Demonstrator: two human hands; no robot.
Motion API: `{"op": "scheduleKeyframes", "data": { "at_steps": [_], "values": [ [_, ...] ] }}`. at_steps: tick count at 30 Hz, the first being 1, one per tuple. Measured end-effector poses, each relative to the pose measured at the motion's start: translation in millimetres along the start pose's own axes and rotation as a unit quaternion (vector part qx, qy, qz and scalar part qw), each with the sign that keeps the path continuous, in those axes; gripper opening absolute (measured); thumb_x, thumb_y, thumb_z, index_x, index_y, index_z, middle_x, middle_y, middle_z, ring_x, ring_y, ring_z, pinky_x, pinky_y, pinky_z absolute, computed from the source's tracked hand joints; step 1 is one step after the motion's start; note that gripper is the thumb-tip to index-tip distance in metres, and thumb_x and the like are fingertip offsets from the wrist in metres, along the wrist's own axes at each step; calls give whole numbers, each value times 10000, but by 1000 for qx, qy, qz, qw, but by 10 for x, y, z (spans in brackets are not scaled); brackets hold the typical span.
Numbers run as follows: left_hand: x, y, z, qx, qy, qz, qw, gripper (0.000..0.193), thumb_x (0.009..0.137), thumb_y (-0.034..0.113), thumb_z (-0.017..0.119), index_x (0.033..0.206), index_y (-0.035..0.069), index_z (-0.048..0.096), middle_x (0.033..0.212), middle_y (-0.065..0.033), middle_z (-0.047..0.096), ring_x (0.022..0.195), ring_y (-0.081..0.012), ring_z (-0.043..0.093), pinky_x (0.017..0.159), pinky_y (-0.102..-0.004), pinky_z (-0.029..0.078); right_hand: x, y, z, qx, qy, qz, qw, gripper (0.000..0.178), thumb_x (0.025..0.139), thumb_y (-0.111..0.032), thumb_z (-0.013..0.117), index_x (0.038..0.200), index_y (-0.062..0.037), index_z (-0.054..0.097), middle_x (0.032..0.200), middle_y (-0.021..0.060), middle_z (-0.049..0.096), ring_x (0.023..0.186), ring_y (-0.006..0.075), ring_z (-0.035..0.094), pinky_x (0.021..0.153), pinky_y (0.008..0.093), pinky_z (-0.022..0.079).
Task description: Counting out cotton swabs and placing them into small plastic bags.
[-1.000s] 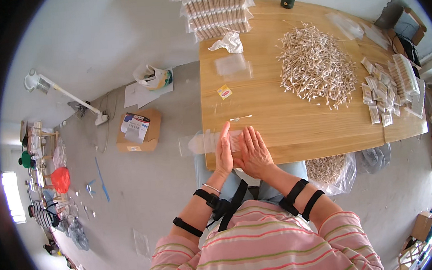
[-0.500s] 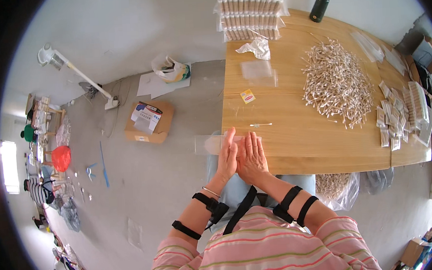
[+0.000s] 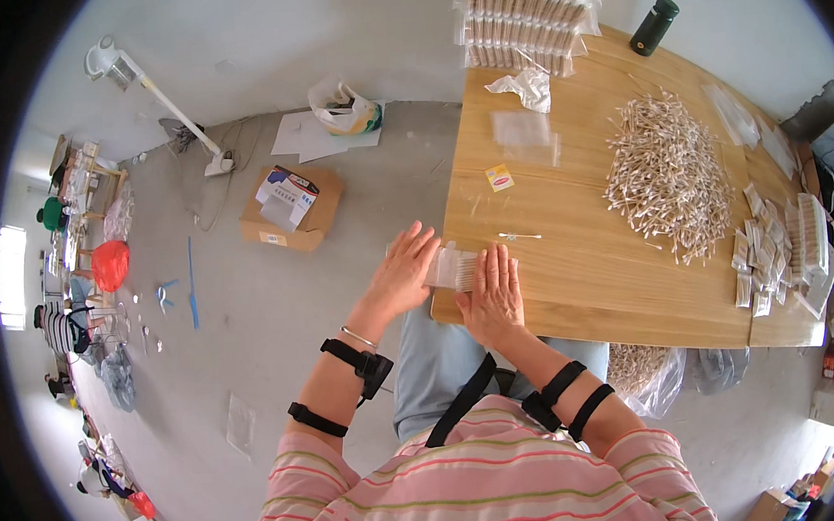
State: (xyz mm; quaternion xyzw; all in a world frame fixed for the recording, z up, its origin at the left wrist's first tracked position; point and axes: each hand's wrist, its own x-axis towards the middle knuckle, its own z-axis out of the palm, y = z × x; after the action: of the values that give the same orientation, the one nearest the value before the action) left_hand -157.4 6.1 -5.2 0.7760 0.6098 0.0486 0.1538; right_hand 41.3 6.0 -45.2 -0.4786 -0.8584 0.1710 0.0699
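Now my hands have come apart. A moment ago they lay close together, palm beside palm over the near edge of the worktop (image 3: 619, 277); at this point my left hand (image 3: 401, 279) has swung out past the worktop's left corner, fingers spread and open, with only its fingertips against the left end of the small clear packet of cotton swabs (image 3: 456, 268). My right hand (image 3: 495, 289) lies flat and open beside it, palm down, fingers together, pressing on the packet's right part and the wood beneath. Neither hand is clenched round anything; both are loose and flat, touching the packet rather than gripping it.

That packet sits right at the near left corner of the worktop, partly over the edge, between my two hands. With the hands spread, it shows more plainly than before, so I judge the swabs inside are being squared up or flattened, left hand steadying the end while the right presses down.

My view has also shifted: the worktop now lies further to the right than a second ago. Just beyond my right hand a single loose swab (image 3: 521, 237) lies on the wood, and past it a small yellow label (image 3: 500, 178) and an empty clear bag (image 3: 526, 137). The big heap of swabs (image 3: 668, 173) is well apart to the right, with filled packets (image 3: 770, 253) stacked near the far right edge.
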Motion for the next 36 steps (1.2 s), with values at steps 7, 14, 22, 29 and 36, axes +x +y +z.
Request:
{"op": "scheduleKeyframes", "data": {
  "at_steps": [7,14,22,29,36],
  "values": [
    [-83,601,623,-514,198,-12,834,553,1021,209,401,1477,-28,197,1540,-180,223,1440,-257,181,1161,-375,154,0,27,-28,1,8,-21,1000,717,932,-352,425,1428,120,210,1527,288,130,1442,415,71,1173,497,66],
    [176,703,607,-567,248,-63,783,548,1030,281,362,1455,-46,252,1518,-190,274,1428,-270,216,1160,-376,168,56,11,42,10,30,20,999,697,946,-340,390,1439,108,187,1532,276,130,1447,401,67,1175,489,60],
    [228,643,693,-579,220,-51,783,565,1020,288,392,1454,-48,255,1522,-189,267,1429,-276,212,1161,-381,165,70,-74,17,-21,-9,17,1000,732,927,-364,411,1438,114,196,1529,287,119,1446,405,62,1173,489,53],
    [218,537,760,-589,217,-49,777,581,1012,293,418,1453,-49,258,1525,-189,261,1430,-281,208,1163,-386,163,59,-59,28,-5,12,10,1000,722,914,-353,418,1420,127,230,1514,309,147,1437,426,83,1170,499,55],
    [163,435,724,-598,227,-48,767,597,1003,299,444,1452,-50,261,1528,-188,255,1431,-286,204,1164,-391,161,39,-50,0,6,17,-32,999,728,920,-385,411,1410,129,253,1505,304,177,1436,427,88,1172,498,59]
  ]
}}
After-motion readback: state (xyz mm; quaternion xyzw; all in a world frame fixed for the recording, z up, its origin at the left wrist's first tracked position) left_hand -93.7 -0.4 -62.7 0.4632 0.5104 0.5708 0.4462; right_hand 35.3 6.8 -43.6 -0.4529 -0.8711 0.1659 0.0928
